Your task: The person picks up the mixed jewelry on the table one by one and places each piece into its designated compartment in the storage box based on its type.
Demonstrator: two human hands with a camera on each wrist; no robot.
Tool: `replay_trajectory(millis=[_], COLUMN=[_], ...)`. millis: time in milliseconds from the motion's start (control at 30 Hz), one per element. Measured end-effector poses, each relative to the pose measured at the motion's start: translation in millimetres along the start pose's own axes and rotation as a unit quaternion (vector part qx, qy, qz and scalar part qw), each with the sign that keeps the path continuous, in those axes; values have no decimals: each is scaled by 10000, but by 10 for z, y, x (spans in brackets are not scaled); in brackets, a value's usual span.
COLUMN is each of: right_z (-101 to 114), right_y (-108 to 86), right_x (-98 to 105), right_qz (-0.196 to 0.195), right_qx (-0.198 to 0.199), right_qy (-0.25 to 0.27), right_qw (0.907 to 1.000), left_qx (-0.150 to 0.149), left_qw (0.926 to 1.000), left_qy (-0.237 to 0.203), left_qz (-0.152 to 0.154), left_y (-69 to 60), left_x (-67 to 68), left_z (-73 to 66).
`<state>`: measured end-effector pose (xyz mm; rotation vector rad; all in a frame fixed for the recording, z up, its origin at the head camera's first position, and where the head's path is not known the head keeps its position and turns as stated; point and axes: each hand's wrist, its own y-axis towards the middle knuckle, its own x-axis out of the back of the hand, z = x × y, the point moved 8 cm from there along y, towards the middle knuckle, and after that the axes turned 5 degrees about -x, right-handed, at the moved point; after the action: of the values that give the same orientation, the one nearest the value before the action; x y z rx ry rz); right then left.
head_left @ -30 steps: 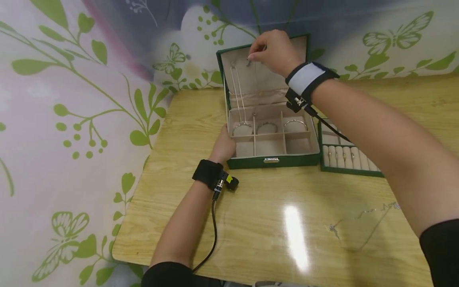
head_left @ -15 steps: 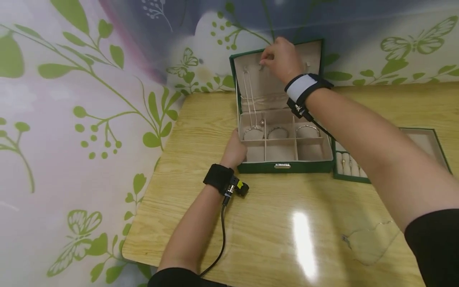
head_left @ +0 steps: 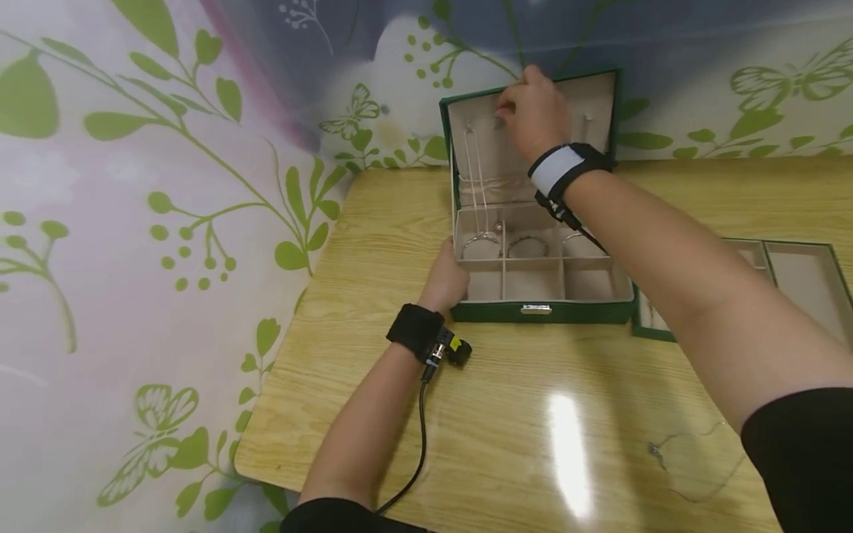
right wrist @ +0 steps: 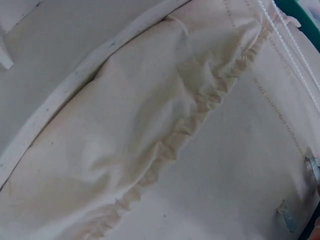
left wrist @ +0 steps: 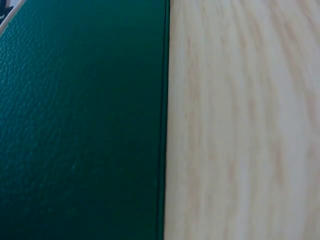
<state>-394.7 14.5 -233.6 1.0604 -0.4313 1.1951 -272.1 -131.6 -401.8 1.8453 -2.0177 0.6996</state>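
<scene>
My right hand [head_left: 536, 115] is raised at the inside of the lid of a green jewelry box [head_left: 540, 312], fingertips bunched at a small hook. Its fingers seem to pinch a thin necklace; the chain barely shows, and a small round pendant [head_left: 498, 226] hangs above the back left compartment. Left of it, another silver necklace [head_left: 474, 170] hangs from its own hook. In the right wrist view a bare hook [right wrist: 286, 216] sits near the fingertips at the edge. My left hand [head_left: 446, 281] holds the box's left front corner; its fingertips are partly hidden.
Bracelets, including one in the middle [head_left: 528, 246], lie in the back compartments. A green tray [head_left: 803, 274] stands right of the box, partly behind my right forearm. Another necklace [head_left: 656, 450] lies on the wooden table [head_left: 493, 414]. A patterned wall rises behind and left.
The head view has shifted, so the scene sits further right. My right hand stays at the hook. The pendant hangs slightly lower and further left of the divider. My left hand keeps its place.
</scene>
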Motion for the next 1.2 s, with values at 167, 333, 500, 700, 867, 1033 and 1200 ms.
replay_trajectory(millis=[167,333,500,700,867,1033,1200], right_z=[-30,-64,-237,-373,-370,-254,-223], right_y=[-4,-15,-52,-117,-255,-496,-861], right_x=[31,45,178,355,501,697,836], right_qz=[-122,-96,-165,178,640,766,1132], right_qx=[-131,-177,-336,-489,-555,-236,-81], right_qy=[-47,-175,-327,-288,-30,302,637], right_qw=[9998,9996,9988,9982,9964,9963,9915], left_qx=[-20,-15,-130,-306,-502,-795,-1267], left_qw=[10000,9999,9994,9978,9969,9963,9903], left_qy=[43,119,88,196,117,-293,-193], left_qz=[40,81,310,562,602,138,-532], left_y=[17,12,47,116,134,108,-37], left_x=[-45,-74,-202,-305,-267,-6,315], left_z=[-26,-45,-138,-209,-215,-190,-224])
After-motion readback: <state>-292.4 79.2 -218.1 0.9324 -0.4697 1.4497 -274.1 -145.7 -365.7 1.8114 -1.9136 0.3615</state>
